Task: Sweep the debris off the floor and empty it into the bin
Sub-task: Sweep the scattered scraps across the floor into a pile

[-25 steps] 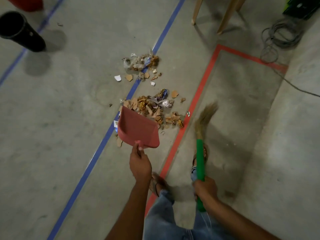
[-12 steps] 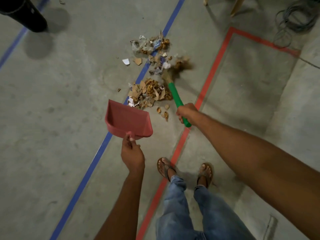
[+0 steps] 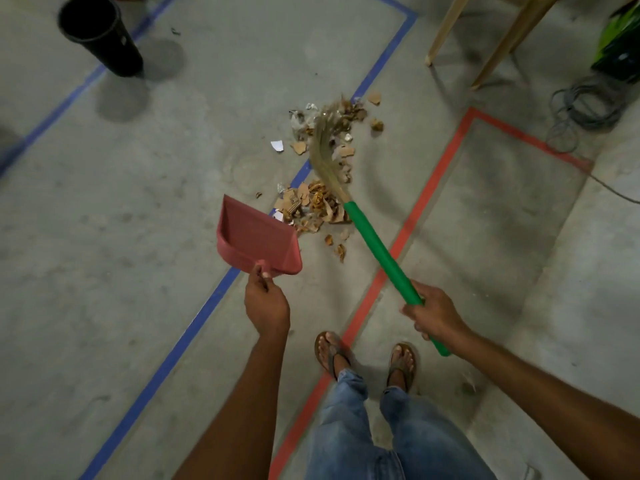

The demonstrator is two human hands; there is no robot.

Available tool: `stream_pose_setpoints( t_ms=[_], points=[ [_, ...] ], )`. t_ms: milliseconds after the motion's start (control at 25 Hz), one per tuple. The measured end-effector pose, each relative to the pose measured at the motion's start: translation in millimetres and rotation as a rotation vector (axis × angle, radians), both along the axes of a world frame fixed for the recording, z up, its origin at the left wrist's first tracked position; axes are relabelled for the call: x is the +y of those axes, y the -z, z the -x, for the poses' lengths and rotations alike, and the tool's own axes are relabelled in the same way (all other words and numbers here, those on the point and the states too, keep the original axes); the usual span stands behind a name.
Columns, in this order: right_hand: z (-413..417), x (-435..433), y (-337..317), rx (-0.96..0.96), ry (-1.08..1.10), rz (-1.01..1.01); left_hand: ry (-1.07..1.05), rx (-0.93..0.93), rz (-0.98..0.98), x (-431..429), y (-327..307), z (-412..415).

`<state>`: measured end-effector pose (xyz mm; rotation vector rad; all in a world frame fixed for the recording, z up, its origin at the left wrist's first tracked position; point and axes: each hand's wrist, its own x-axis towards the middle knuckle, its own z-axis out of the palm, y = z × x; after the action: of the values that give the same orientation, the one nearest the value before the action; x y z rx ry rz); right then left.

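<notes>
I see a grey concrete floor (image 3: 138, 237), scuffed and mottled, crossed by a blue tape line (image 3: 194, 323) running from near left to far right, where it turns a corner. A red tape line (image 3: 408, 230) runs beside it on the right and bends at its far end. The debris (image 3: 311, 206), torn cardboard scraps and bits of foil and paper, lies mid-floor in two loose clusters on and around the blue tape. The nearer cluster sits just beyond the mouth of the red dustpan (image 3: 256, 237). My left grip (image 3: 266, 306) pinches the dustpan's short handle with its fingers curled round it, and the pan tilts toward that pile. I cannot tell whether its lip touches the floor. My right grip (image 3: 434, 315) is wrapped tight round the green handle of the broom (image 3: 377, 247), whose straw bristles bend over the farther cluster. The black bin (image 3: 98, 34) stands upright at far left, well apart from the debris, throwing a round shadow toward me. At far right are pale wooden legs (image 3: 446, 29), a coil of grey cable (image 3: 585, 105) and a green-and-black object (image 3: 620, 53) at the frame's edge. A paler band of concrete runs down the right side. Sandalled feet (image 3: 330, 351) stand on either side of the red tape, near me.
</notes>
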<state>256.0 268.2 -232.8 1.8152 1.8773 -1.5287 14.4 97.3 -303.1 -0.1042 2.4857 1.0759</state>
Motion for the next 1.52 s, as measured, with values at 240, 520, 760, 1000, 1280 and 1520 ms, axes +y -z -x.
stream_pose_setpoints(
  t_ms=[240, 520, 760, 1000, 1280, 1520],
  points=[
    [-25, -72, 34, -0.124, -0.562, 0.049, -0.060, 0.052, 0.113, -64, 11, 4],
    [71, -40, 111, -0.313, -0.565, 0.116, -0.215, 0.031, 0.164, -124, 27, -17],
    [56, 20, 87, -0.188, -0.425, -0.132, -0.299, 0.034, 0.146, -135, 26, -54],
    [-45, 0, 47, -0.112, -0.613, -0.040, -0.292, 0.026, 0.137, -103, 16, -92],
    [-99, 47, 96, -0.425, -0.634, 0.006, -0.343, -0.015, 0.000, -48, 9, -119],
    [-66, 112, 91, -0.284, -0.389, -0.135, -0.350, 0.001, -0.040, -6, -3, -141]
  ],
)
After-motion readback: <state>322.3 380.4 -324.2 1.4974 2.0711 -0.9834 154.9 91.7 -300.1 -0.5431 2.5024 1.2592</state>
